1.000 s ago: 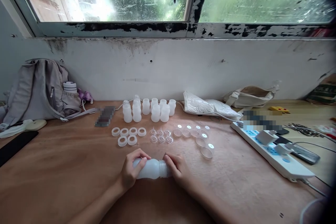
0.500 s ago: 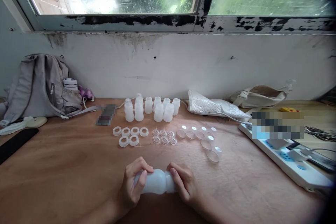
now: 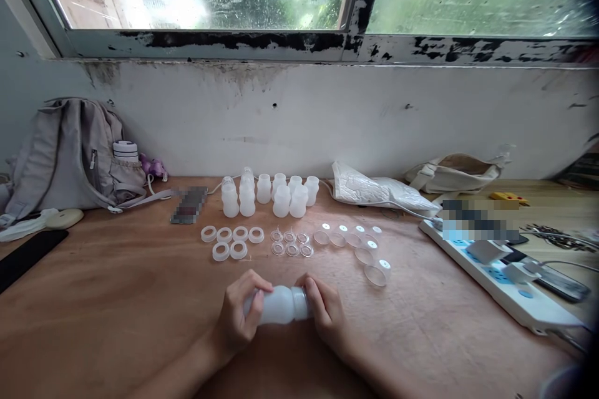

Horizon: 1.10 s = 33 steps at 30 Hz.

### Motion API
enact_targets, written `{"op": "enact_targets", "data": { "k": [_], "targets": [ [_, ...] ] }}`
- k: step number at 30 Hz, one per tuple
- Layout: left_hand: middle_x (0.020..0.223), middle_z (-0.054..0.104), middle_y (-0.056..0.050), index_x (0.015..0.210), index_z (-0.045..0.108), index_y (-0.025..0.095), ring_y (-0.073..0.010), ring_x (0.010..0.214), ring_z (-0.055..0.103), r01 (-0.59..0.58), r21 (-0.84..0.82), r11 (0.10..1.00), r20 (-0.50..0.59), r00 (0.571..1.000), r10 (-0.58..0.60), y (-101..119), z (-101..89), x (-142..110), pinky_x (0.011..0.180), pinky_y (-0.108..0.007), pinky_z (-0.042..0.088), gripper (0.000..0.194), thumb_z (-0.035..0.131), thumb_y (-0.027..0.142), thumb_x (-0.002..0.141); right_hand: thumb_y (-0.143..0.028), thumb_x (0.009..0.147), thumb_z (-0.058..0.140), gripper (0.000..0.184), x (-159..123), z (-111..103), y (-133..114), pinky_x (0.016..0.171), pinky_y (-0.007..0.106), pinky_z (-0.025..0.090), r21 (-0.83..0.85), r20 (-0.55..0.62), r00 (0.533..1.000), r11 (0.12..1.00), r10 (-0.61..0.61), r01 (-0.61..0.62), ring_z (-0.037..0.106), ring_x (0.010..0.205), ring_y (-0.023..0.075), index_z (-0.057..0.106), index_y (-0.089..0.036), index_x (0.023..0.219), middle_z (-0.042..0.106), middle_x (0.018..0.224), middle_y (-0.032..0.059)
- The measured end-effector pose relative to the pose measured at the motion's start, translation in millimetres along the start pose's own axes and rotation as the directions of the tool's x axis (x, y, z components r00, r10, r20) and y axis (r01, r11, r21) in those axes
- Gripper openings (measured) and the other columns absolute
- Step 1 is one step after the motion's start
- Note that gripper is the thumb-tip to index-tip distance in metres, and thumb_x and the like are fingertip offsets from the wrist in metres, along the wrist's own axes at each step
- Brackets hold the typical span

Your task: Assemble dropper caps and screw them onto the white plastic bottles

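Note:
A small translucent white bottle (image 3: 281, 305) lies on its side just above the wooden table (image 3: 116, 299), held at both ends. My left hand (image 3: 241, 318) is wrapped round its base. My right hand (image 3: 325, 312) pinches its neck end, where a cap or ring seems to sit. Beyond them stand several more white bottles (image 3: 269, 194) in a cluster. In front of that cluster lie white rings (image 3: 230, 240), small clear nipples (image 3: 291, 243) and clear round caps (image 3: 355, 244), laid out in rows.
A grey backpack (image 3: 70, 156) with a tumbler leans on the wall at the left, a dark flat object (image 3: 25, 255) before it. A white crumpled bag (image 3: 379, 190), a beige pouch (image 3: 453, 171) and a white power strip (image 3: 505, 287) with plugs lie at the right.
Both hands keep hold of the bottle throughout and have shifted only slightly on it. The view has moved a little, so everything sits a bit differently in the picture.

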State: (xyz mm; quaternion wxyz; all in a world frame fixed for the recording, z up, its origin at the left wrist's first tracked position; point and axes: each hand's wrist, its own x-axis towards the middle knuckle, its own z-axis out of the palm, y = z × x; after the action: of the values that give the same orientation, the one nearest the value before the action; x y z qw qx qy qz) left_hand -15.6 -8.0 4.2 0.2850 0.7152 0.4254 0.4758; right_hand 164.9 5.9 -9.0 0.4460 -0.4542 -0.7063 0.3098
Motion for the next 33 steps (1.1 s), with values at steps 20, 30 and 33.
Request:
{"op": "enact_targets", "data": {
  "k": [20,30,33],
  "targets": [
    [0.111,0.051,-0.008,0.118,0.037,0.021,-0.0207,0.101,0.047,-0.213,0.462,0.861,0.199,0.971,0.134,-24.2,-3.1,13.2,0.089,-0.037,0.038,0.036,0.039,0.031,0.084,-0.038,0.072,0.059,0.031,28.3,-4.3,7.2,0.054,0.027,0.048,0.552,-0.037,0.973,0.816,0.230,-0.172,0.054,0.066,0.0141,0.053,-0.020,0.096,0.055,0.079,0.0022],
    [0.108,0.053,-0.008,0.113,0.042,0.019,-0.0213,0.101,0.047,-0.116,0.581,0.806,-0.034,0.985,0.166,-45.8,-24.1,27.5,0.086,-0.038,0.037,0.029,0.037,0.024,0.085,-0.040,0.074,0.054,0.033,124.4,-21.6,-49.6,0.058,0.027,0.045,-0.154,-0.234,0.950,0.973,-0.204,0.171,0.055,0.066,0.0150,0.056,-0.017,0.098,0.058,0.082,0.0057],
    [0.104,0.054,-0.006,0.105,0.049,0.020,-0.0210,0.097,0.049,-0.092,0.608,0.788,-0.059,0.985,0.161,-54.5,-29.6,30.5,0.084,-0.037,0.039,0.024,0.039,0.023,0.083,-0.039,0.076,0.051,0.032,161.9,-14.7,-52.9,0.062,0.027,0.044,-0.346,-0.186,0.946,0.919,-0.264,0.189,0.055,0.068,0.0152,0.056,-0.017,0.098,0.060,0.083,0.0057]
  ]
}}
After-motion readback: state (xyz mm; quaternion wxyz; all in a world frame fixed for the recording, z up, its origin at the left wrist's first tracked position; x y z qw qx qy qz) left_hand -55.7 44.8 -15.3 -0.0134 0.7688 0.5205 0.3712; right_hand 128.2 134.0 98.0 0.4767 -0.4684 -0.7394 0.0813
